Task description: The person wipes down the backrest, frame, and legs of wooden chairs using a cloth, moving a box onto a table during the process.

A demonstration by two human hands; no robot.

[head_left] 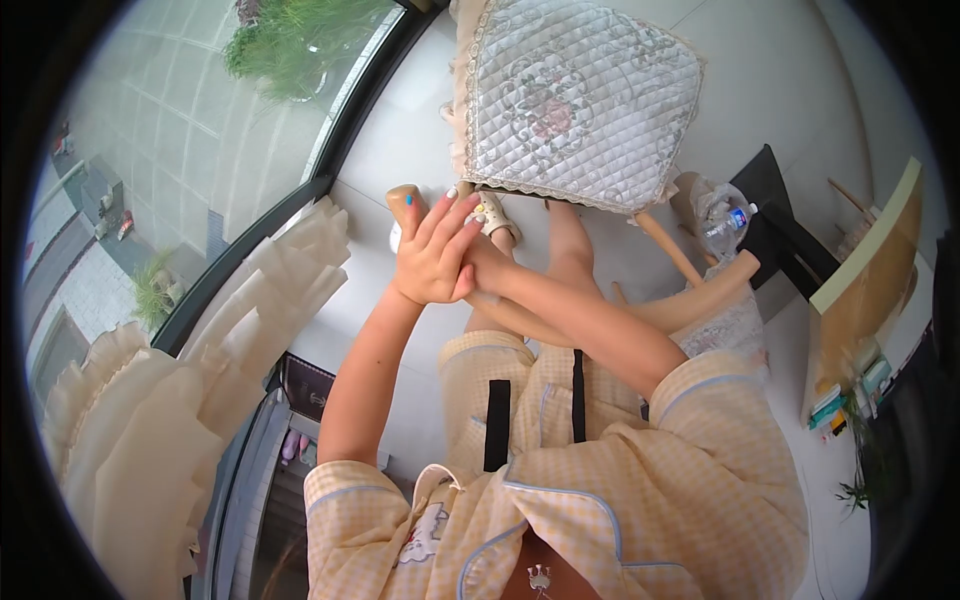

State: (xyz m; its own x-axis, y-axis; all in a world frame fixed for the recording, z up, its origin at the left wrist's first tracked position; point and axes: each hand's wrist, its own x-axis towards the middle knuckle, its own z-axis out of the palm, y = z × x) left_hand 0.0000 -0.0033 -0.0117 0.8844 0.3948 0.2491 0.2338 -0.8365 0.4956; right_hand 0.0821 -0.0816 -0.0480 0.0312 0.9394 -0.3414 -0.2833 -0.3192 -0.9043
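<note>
Stretched upward over the curved wooden chair rail (690, 307), my left hand (431, 258) has its fingers apart and its palm side against my right hand. My right hand (487, 268) comes in from the right and is pressed to it; its fingers are mostly hidden behind my left hand. No object shows between the two hands. A rounded wooden end (404, 200) of the rail stands just above my left hand. Beyond the hands lies a white quilted cushion (590, 110) with a floral pattern and lace edge, on a seat with wooden legs.
A large window (210, 130) with ruffled cream curtains (150, 430) is at the left. Bare legs and a light clog (497, 218) show below the hands. At the right are a plastic bottle (738, 217), a black object (785, 235) and a wooden-edged shelf (870, 240).
</note>
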